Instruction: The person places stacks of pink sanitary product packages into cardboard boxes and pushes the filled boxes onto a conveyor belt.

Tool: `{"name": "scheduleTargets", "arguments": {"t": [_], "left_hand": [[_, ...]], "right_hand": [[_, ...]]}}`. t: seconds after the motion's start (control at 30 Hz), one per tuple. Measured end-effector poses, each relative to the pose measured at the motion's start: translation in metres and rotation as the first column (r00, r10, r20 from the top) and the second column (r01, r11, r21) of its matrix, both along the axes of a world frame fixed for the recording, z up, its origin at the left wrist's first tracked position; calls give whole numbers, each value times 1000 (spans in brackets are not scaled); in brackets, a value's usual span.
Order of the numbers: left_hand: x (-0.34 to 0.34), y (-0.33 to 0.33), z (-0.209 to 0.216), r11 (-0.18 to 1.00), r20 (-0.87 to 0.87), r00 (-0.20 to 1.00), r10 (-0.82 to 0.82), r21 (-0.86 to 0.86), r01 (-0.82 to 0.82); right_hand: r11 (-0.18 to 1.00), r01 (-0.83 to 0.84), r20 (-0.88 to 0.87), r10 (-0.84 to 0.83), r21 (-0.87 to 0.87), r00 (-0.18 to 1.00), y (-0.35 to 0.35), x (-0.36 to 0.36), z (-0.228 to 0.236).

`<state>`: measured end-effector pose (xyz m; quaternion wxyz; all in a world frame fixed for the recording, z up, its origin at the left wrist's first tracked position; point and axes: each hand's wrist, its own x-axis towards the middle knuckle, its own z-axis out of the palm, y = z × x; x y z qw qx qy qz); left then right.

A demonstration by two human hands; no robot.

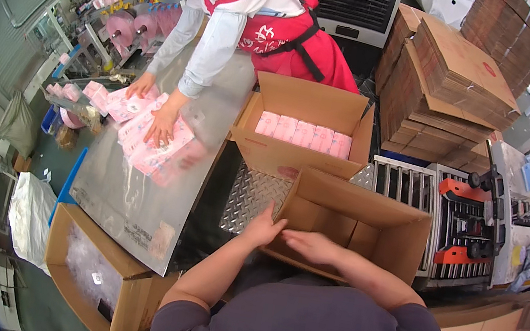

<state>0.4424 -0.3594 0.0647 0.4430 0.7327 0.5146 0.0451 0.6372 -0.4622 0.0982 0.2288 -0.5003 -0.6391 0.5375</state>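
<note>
A person seen from above works at an empty brown cardboard box [356, 226] that lies tilted on a metal tread-plate surface [249, 198], its open mouth facing up and away. The left hand [264, 227] presses flat against the box's near left corner, fingers spread and not gripping. The right hand [311, 245] lies open, palm down, on the near flap, fingers pointing left, almost touching the left hand.

Just beyond this box stands a second open carton [299, 129] with a row of pink packets [303, 134] standing upright inside along its back. The two boxes touch or nearly touch at the corner.

To the left, a co-worker in a white top and red apron [286, 36] leans over a sloping steel table [151, 174], both hands resting on a loose heap of pink packs [148, 132]. Pink rolls on a machine [130, 27] sit behind that table.

To the right, a roller conveyor with orange fittings [455, 222] runs beside the empty box. Behind it rise tall stacks of flattened cardboard [454, 85]. At lower left, below the steel table, another open carton holding a clear plastic liner [90, 269] sits on the floor, with a white bag [29, 214] next to it.
</note>
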Motion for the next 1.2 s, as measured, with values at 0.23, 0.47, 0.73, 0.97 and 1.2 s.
{"name": "scheduleTargets", "arguments": {"t": [0.23, 0.47, 0.73, 0.97, 1.2], "left_hand": [[-55, 19, -54, 990, 20, 999, 33, 139, -35], [-100, 60, -136, 972, -294, 941, 171, -105, -209], [-85, 60, -185, 883, -140, 872, 469, 49, -467], [-196, 57, -61, 693, 287, 697, 658, -594, -409], [-192, 33, -64, 682, 322, 622, 714, -523, -512]], "right_hand": [[328, 845, 453, -884, 422, 116, -164, 196, -14], [-196, 878, 522, -850, -436, 70, -285, 319, -163], [-171, 918, 267, -961, -359, -75, -182, 275, -172], [328, 921, 518, -836, 210, 180, -75, 216, -190], [810, 561, 878, -133, -171, 460, -33, 114, -165]]}}
